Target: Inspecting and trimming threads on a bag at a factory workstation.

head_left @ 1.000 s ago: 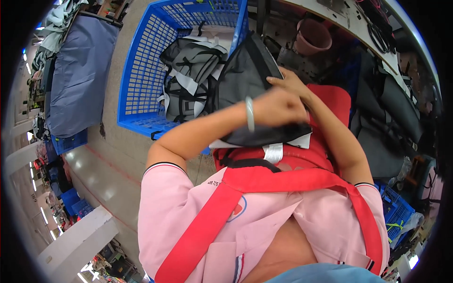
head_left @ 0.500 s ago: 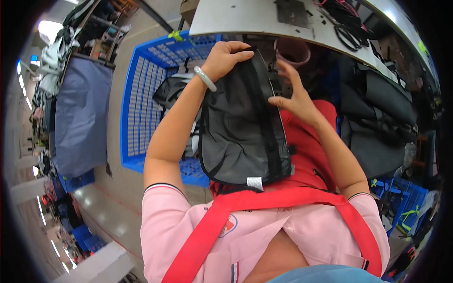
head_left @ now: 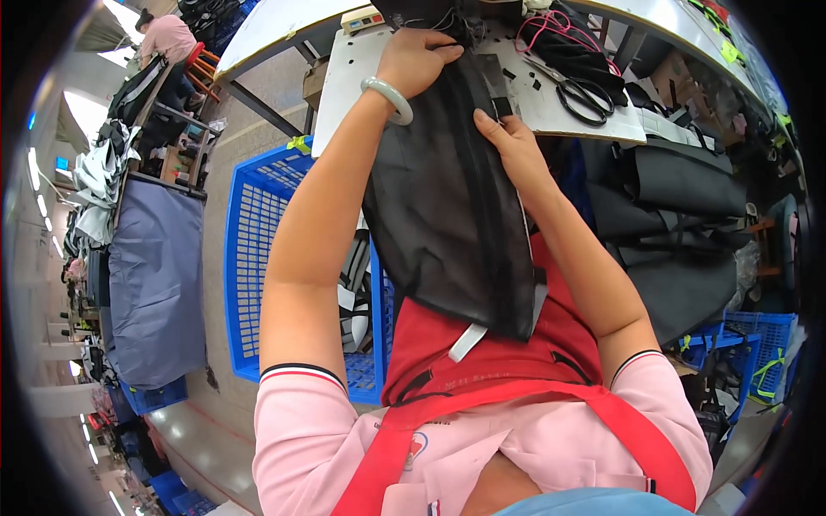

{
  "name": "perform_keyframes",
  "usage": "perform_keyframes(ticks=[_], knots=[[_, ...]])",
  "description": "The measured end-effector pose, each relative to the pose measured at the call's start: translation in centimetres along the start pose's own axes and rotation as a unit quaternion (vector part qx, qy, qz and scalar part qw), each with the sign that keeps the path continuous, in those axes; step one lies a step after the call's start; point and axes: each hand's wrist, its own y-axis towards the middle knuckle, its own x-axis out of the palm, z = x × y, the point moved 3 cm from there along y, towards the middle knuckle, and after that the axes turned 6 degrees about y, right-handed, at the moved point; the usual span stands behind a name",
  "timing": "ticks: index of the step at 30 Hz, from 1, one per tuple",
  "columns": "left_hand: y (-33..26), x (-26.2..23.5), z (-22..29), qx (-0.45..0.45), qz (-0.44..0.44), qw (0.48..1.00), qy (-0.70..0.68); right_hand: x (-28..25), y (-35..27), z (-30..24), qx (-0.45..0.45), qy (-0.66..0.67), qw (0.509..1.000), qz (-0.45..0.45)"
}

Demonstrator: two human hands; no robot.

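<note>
Black fabric panel (head_left: 452, 215), mesh-looking w/ a zipper line down its length, is hanging from the white sewing table (head_left: 353, 73) edge down over the red apron (head_left: 499, 361) in the person's lap. Left hand (head_left: 413, 60) is clenched over the panel's top edge, right at the table's near edge, a pale green bangle (head_left: 387, 93) sitting on that wrist. Right hand (head_left: 512, 142) is lying just below & to the right of it, fingers pressing flat on the zipper strip w/ the thumb pinching the panel's side, so both hands are gripping the same piece. A white tab (head_left: 469, 340) is dangling from the panel's bottom hem. Black scissors (head_left: 585, 95) are resting on the table, right of the hands; a blue plastic crate (head_left: 258, 258) is standing on the floor left of the table, holding more dark pieces. To do this well, prob. best keeping the top edge taut w/ the left grip while the right fingers are smoothing the zipper straight, no puckers, edges kept aligned as the piece is being fed onto the table.
</note>
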Motion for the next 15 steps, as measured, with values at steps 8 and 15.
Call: perform_keyframes(ticks=[8, 15], knots=[[1.8, 1.5, -1.2, 0.012, -0.011, 1.0, -0.023, -1.3, 1.7, 0.9, -0.019, 0.008, 1.0, 0.015], [2.7, 0.7, -1.0, 0.051, -0.011, 0.998, 0.018, -1.0, 2.7, 1.3, 0.019, 0.019, 0.999, 0.026]])
